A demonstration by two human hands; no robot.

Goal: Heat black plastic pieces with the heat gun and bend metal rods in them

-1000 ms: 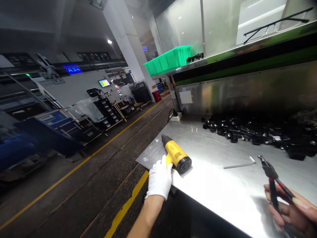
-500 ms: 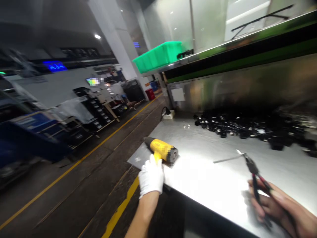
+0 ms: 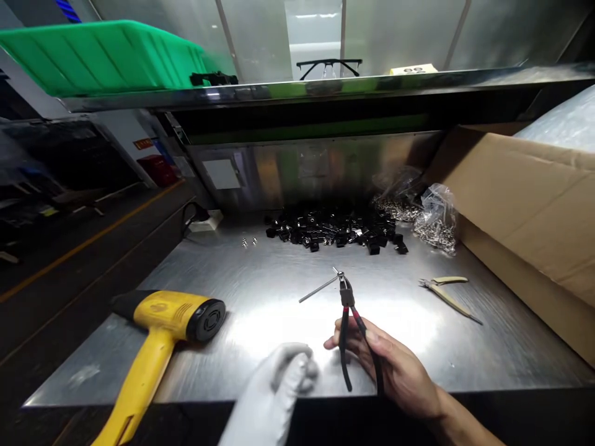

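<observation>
My right hand (image 3: 395, 362) is bare and closed around the black handles of a pair of pliers (image 3: 347, 297), which have red marks near the joint. At the jaws' tips is a thin metal rod (image 3: 318, 289) with a short bent end; whether the jaws grip it or only overlap it I cannot tell. My left hand (image 3: 286, 378), in a white glove, hovers at the table's front edge with its fingers curled, slightly blurred; I see nothing in it. To its left a yellow heat gun (image 3: 170, 316) lies on the metal table, nozzle pointing left, handle over the edge.
Several black clips (image 3: 334, 229) form a heap at the back. Bags of small metal parts (image 3: 437, 223) stand beside a cardboard box (image 3: 525, 204) on the right. Yellow-handled cutters (image 3: 449, 294) lie nearby. A shelf (image 3: 279, 93) above carries a green bin (image 3: 102, 59) and glasses (image 3: 329, 65).
My left hand has let go of the heat gun's handle and moved right, near the pliers. The view has turned right and levelled. The pliers remain in my right hand.
</observation>
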